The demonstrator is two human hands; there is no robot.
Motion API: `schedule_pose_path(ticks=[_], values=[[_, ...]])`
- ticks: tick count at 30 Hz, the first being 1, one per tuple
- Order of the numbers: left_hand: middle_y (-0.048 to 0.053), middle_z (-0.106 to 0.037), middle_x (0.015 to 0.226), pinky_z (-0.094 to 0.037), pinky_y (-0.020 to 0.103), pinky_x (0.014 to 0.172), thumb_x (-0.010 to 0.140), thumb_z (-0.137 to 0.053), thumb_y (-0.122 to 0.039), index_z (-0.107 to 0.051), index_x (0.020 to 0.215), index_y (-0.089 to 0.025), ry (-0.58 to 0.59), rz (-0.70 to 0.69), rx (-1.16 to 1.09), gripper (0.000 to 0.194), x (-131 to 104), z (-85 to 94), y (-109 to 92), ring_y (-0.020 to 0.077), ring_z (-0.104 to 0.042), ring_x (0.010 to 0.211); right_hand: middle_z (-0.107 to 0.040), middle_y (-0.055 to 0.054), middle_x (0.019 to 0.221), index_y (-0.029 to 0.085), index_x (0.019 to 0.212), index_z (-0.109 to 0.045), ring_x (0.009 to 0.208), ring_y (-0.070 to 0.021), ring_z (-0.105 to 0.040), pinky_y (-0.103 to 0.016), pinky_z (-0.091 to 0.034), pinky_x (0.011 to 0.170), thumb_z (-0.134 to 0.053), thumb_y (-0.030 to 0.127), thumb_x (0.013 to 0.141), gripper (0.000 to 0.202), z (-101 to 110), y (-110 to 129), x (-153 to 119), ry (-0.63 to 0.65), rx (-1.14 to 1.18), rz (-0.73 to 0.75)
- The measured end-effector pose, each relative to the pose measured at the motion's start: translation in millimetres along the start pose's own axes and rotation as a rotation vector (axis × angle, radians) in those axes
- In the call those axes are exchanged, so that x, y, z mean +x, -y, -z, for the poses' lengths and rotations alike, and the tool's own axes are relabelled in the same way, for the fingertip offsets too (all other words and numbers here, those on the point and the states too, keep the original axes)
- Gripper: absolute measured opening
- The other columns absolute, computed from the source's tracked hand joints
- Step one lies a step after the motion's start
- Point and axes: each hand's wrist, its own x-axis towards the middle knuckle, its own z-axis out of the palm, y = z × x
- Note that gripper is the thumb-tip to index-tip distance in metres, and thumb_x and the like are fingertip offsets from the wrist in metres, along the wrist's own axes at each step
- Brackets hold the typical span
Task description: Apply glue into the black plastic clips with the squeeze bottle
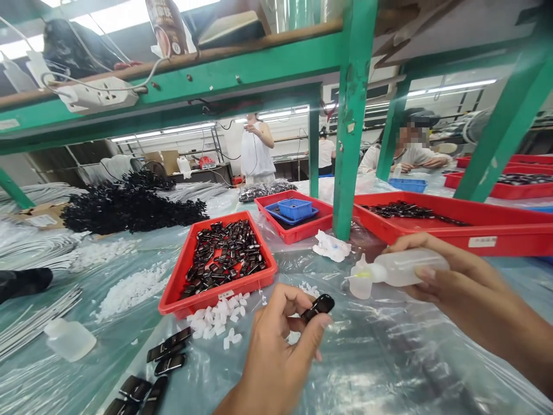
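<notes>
Between the thumb and fingers of my left hand [280, 343] is a small glossy black plastic piece [318, 307], tilted up to the right. My right hand [458, 288] grips a translucent squeeze bottle [400, 268] lying sideways, its thin yellowish needle tip [360, 275] pointing left toward the black piece but apart from it. Small white plastic pieces [216, 316] lie in a loose heap left of my left hand. Several more black pieces [166, 351] rest on the plastic-covered table at the lower left.
A red tray [220, 294] of black pieces stands ahead. Behind it is another red tray [298, 233] with blue bins [295, 208]. A long red tray [479, 236] sits at right, near a green post [345, 144]. Crumpled white tissue [332, 246] and a second bottle [71, 340] lie about. People are beyond.
</notes>
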Motion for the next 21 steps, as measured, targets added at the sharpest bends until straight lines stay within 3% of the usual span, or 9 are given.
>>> schedule_pose_path(ticks=[7,10,15,17,21], values=[[0.001,-0.063,0.096,-0.058,0.017,0.053,0.1,-0.072,-0.035,-0.058,0.114,-0.022,0.015,-0.005,-0.08,0.024,0.5,-4.5,-0.3,0.0067,-0.057,0.062,-0.066,-0.007,0.082,0.028,0.09,-0.077,0.062,-0.0169,-0.054,-0.022,-0.04,0.05,-0.087,0.063,0.072,0.041,-3.3,1.7,-1.9,0.005,0.027,-0.04],[0.005,-0.065,0.104,-0.059,0.019,0.055,0.104,-0.065,-0.042,-0.058,0.125,-0.022,0.043,-0.032,-0.029,0.03,-0.6,-3.6,-0.4,0.0086,-0.061,0.065,-0.065,-0.006,0.081,0.028,0.088,-0.077,0.061,-0.0163,-0.054,-0.021,-0.039,0.049,-0.087,0.064,0.071,0.042,-4.0,2.9,-3.0,0.012,0.022,-0.038],[-0.001,-0.055,0.077,-0.051,0.02,0.064,0.113,-0.04,-0.055,-0.061,0.131,-0.019,0.034,-0.04,0.073,0.045,-4.4,-4.0,-9.0,0.0084,-0.054,0.062,-0.066,-0.006,0.086,0.031,0.09,-0.077,0.067,-0.0184,-0.06,-0.022,-0.046,0.054,-0.086,0.062,0.073,0.037,-5.2,-0.4,-2.2,0.02,-0.01,-0.048],[-0.003,-0.05,0.076,-0.05,0.02,0.064,0.111,-0.043,-0.059,-0.061,0.132,-0.019,0.029,0.03,0.04,0.049,-4.5,-4.3,-13.3,0.0087,-0.054,0.062,-0.066,-0.005,0.086,0.031,0.09,-0.077,0.068,-0.0181,-0.06,-0.021,-0.046,0.053,-0.085,0.062,0.074,0.036,-5.8,-2.0,-1.2,0.03,-0.018,-0.043],[-0.002,-0.052,0.079,-0.055,0.023,0.067,0.106,-0.055,-0.061,-0.064,0.133,-0.018,0.156,0.077,-0.033,0.052,1.3,-3.4,-17.3,0.0107,-0.062,0.065,-0.068,-0.004,0.086,0.034,0.091,-0.077,0.068,-0.0183,-0.061,-0.021,-0.047,0.053,-0.083,0.064,0.076,0.035,-5.5,-3.1,-2.0,0.056,-0.061,-0.006]])
